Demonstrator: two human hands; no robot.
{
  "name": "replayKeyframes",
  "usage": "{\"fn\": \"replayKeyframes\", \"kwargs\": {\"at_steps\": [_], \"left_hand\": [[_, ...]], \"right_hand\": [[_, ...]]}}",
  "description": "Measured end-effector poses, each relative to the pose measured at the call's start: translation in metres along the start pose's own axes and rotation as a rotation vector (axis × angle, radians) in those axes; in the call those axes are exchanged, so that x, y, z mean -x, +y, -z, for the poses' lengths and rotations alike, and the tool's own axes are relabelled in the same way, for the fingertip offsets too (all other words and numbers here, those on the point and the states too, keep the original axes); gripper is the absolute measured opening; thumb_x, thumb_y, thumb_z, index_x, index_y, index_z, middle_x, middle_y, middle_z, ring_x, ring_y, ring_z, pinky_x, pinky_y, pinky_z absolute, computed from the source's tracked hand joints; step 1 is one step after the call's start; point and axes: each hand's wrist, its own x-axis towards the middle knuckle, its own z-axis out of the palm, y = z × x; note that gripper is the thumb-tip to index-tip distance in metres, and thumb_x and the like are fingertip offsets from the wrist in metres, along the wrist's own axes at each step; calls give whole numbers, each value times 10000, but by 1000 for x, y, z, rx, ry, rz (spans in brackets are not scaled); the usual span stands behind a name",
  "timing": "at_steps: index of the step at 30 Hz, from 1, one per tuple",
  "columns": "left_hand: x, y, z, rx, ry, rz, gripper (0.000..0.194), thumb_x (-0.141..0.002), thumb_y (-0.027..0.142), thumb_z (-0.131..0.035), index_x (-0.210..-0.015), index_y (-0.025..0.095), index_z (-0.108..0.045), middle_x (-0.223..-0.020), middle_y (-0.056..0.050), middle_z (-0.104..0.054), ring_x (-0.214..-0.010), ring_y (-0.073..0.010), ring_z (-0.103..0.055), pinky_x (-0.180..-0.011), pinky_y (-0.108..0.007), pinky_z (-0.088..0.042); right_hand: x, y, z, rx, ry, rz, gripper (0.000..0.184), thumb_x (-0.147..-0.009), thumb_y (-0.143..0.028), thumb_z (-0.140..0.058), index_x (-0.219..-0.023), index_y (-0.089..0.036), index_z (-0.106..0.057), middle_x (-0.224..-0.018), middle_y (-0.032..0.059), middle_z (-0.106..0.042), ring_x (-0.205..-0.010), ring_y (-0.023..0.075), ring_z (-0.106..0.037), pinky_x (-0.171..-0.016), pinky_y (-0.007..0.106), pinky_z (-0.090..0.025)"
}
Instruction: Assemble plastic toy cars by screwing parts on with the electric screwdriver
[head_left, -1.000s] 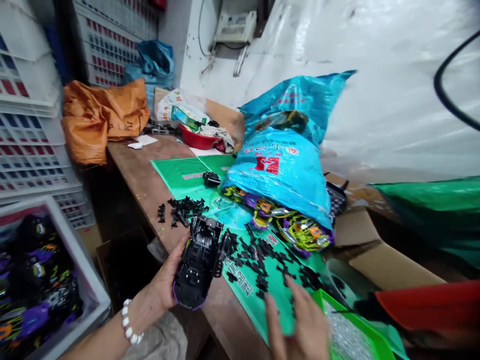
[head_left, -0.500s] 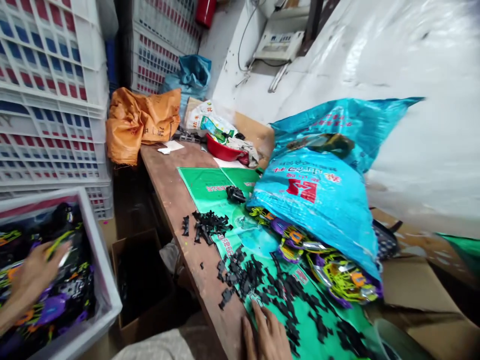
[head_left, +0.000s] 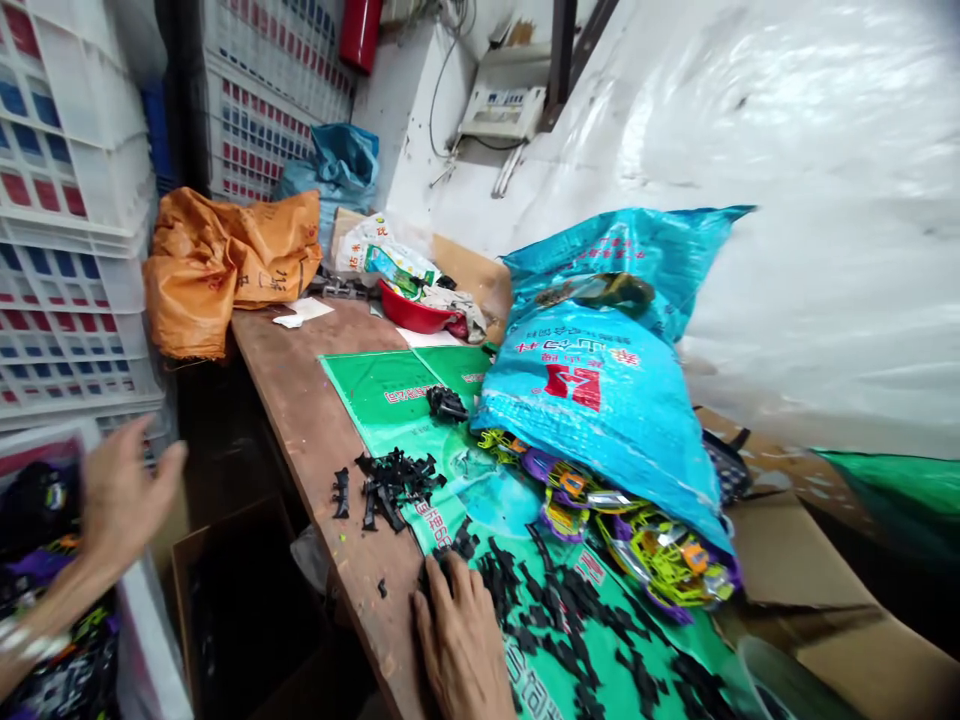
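Note:
My left hand [head_left: 124,495] hovers empty above the white crate [head_left: 142,640] at the lower left, fingers spread, slightly blurred. The crate holds purple, green and black toy car parts [head_left: 37,560]. My right hand [head_left: 461,640] lies on the green sheet [head_left: 390,385] at the table's near edge, fingers down among scattered small black plastic pieces [head_left: 555,610]. Whether its fingertips pinch a piece I cannot make out. A second heap of black pieces [head_left: 390,480] lies further up the wooden table [head_left: 300,390].
A big blue woven sack [head_left: 607,400] lies on its side, spilling coloured toy shells [head_left: 637,540]. Behind are an orange sack [head_left: 217,260], a red bowl [head_left: 412,310] and stacked white crates [head_left: 67,200]. An open cardboard box [head_left: 240,600] stands under the table edge; plastic sheeting hangs right.
The black toy car body held a second ago is gone from my left hand, which went into the crate and has now risen out empty. My right hand slid left along the black pieces.

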Motion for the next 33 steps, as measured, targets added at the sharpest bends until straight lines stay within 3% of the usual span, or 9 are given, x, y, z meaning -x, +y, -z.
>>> {"fn": "replayKeyframes", "kwargs": {"at_steps": [4,8,11,14,19,23,29,31,33], "left_hand": [[-39,93,-108,145,-336,-324,309,-930,332,-470,-1181,186,-576,-1191,-90,-629,-1061,-220,-607,-956,-392,-483],[-46,194,-223,169,-679,-530,335,-917,362,-571,-1196,177,-587,-1202,-95,-619,-1033,-226,-618,-894,-453,-519],[-40,236,-272,101,-812,-547,430,-892,369,-610,-1275,186,-541,-1327,-117,-543,-1141,-276,-569,-938,-515,-494],[-34,247,-289,64,-894,-548,402,-886,351,-618,-1248,185,-561,-1363,-117,-516,-1192,-291,-534,-971,-536,-468],[-44,239,-278,182,-968,-526,320,-881,335,-625,-1154,167,-606,-1278,-102,-573,-1153,-270,-554,-970,-518,-459],[-58,241,-234,386,-903,-325,158,-829,302,-629,-893,158,-647,-1096,-84,-626,-1128,-286,-542,-1004,-542,-409],[-40,236,-128,864,-876,261,358,-896,374,-334,-1042,150,-572,-1047,-106,-663,-930,-228,-656,-720,-387,-592],[-21,229,-99,1222,-832,777,256,-890,310,-438,-983,154,-619,-1049,-75,-687,-909,-194,-661,-716,-349,-601],[2,222,-80,1393,-804,1001,247,-895,278,-476,-1009,149,-654,-1060,-70,-711,-905,-205,-672,-728,-382,-611]], "right_hand": [[8,10,-11,-5,32,37,306,-944,-318,-460,-1141,-149,-621,-1110,138,-664,-922,243,-628,-735,348,-534],[21,12,-27,-13,73,37,299,-932,-283,-485,-1171,-175,-626,-1124,127,-674,-874,225,-631,-701,336,-512],[27,3,-30,-67,126,-86,279,-919,-253,-505,-1162,-214,-637,-1098,123,-683,-848,224,-645,-693,343,-511],[21,1,-13,-149,208,-150,316,-890,-200,-539,-1198,-213,-610,-1120,129,-671,-966,241,-647,-773,360,-522],[-12,49,20,-58,51,-344,231,-921,-210,-475,-1088,-188,-633,-1167,130,-630,-1066,234,-590,-891,388,-501],[-34,116,6,132,-157,-626,329,-889,-172,-494,-1198,-125,-596,-1303,212,-546,-1142,314,-548,-907,479,-486],[-48,159,-12,102,-279,-779,205,-913,-336,-584,-991,-152,-630,-1030,50,-646,-959,176,-616,-866,394,-514],[-48,154,0,34,-272,-790,200,-909,-338,-579,-926,-148,-637,-956,47,-652,-910,170,-611,-836,371,-499],[-47,147,21,-58,-241,-813,165,-881,-287,-577,-812,-157,-652,-814,56,-646,-798,171,-583,-725,318,-456]]}}
